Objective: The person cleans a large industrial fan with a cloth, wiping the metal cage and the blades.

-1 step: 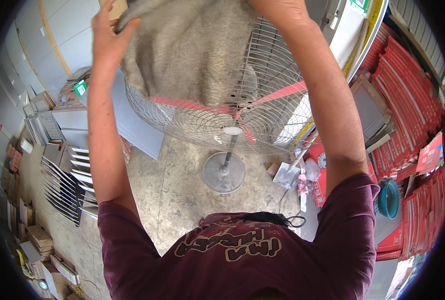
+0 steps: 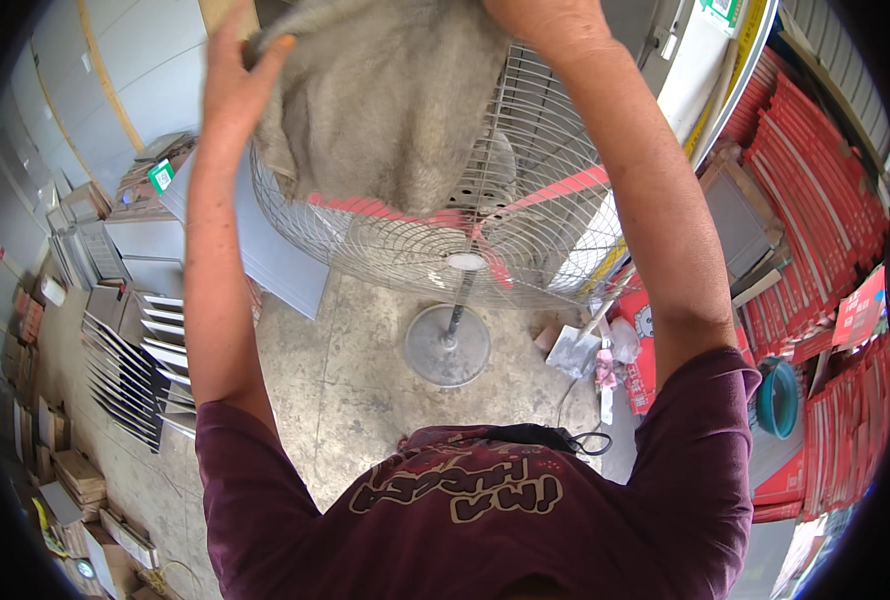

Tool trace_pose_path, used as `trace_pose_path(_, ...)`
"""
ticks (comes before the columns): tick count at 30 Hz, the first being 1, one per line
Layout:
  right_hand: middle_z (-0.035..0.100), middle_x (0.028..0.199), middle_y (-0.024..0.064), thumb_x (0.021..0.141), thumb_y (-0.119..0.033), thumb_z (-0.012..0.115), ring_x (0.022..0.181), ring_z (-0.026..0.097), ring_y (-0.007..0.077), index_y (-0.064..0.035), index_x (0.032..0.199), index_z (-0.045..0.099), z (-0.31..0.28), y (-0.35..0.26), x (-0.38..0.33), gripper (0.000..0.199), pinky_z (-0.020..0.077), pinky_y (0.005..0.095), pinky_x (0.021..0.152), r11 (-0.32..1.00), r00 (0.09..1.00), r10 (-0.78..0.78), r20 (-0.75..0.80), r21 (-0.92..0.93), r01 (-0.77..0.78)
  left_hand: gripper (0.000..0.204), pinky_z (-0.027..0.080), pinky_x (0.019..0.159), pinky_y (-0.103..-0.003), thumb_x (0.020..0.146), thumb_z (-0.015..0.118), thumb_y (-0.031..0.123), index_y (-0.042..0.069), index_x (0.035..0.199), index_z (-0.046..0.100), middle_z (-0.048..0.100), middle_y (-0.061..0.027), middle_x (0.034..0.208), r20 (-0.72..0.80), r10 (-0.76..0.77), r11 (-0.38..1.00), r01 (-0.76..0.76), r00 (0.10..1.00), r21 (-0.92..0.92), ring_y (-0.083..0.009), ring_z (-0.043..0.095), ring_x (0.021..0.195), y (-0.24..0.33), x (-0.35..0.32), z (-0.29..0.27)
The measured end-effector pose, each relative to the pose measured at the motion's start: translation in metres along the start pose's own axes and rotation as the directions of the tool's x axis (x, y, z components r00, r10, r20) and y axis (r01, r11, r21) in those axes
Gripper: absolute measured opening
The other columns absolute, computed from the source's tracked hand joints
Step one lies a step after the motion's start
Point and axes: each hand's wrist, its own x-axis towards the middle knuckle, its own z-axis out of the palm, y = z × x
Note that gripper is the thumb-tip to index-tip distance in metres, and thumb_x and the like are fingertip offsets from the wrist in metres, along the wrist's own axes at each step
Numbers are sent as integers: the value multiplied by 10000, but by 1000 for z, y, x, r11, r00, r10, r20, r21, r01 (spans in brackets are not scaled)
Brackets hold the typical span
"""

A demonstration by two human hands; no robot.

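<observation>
Two raised arms drape a coarse grey cloth (image 2: 395, 100) over a round wire-cage fan (image 2: 445, 230).

Head view: at the upper left of the frame, the left hand (image 2: 233, 75) curls its fingers around the cloth's rough, felt-like edge. The right hand (image 2: 535, 15) meets the cloth at the top centre, cut off by the frame, so its grip cannot be told. Red blades show behind the thin metal grille; a disc-shaped base (image 2: 448, 345) rests on the mottled concrete floor (image 2: 365, 400).

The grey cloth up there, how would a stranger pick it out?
Find the big round wire fan on its pole. The grey cloth hangs over its top, gripped by the left hand. It is the only soft, fuzzy thing among metal and red boxes.
</observation>
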Motion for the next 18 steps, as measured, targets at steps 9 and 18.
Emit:
trace_pose_path(9,634,1017,98,884,-289,527,985,586,274,-73,1048,628,17,-29,-32,290,432,391,889,986,975,67,213,135,-97,537,359,1006,-353,948,440,466,52,1281,521,535,-177,1249,139,-46,978,73,989,-197,-275,475,1192,-37,-45,32)
trace_pose_path(18,617,878,156,873,-254,527,853,587,314,-11,994,610,21,-43,-26,284,445,404,803,993,993,-81,90,97,72,443,417,933,-293,969,455,378,20,1200,580,617,-109,1135,80,-9,931,37,997,-363,-191,560,1064,-45,-48,35)
